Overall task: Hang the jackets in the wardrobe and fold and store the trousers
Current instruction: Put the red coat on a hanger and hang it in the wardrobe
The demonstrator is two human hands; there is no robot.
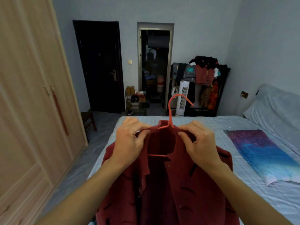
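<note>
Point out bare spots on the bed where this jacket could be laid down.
Bare sheet lies on the bed between the red jacket and the blue-purple cloth, and along the far edge beyond the hanger. The near middle is crowded by the jacket and both hands.

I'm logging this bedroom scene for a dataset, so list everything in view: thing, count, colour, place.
jacket: 1, dark red, held over the bed, on the hanger
hanger: 1, orange-red, inside the jacket's collar
wardrobe: 1, beige, left, doors closed
bed: 1, pale blue sheet, right
pillow: 1, purple and blue, on the bed
door: 1, black, far wall
clothes rack: 1, dark, loaded, far right
tower fan: 1, white, by the rack
shoe rack: 1, by the doorway
left hand: pinches collar
right hand: pinches collar
</note>
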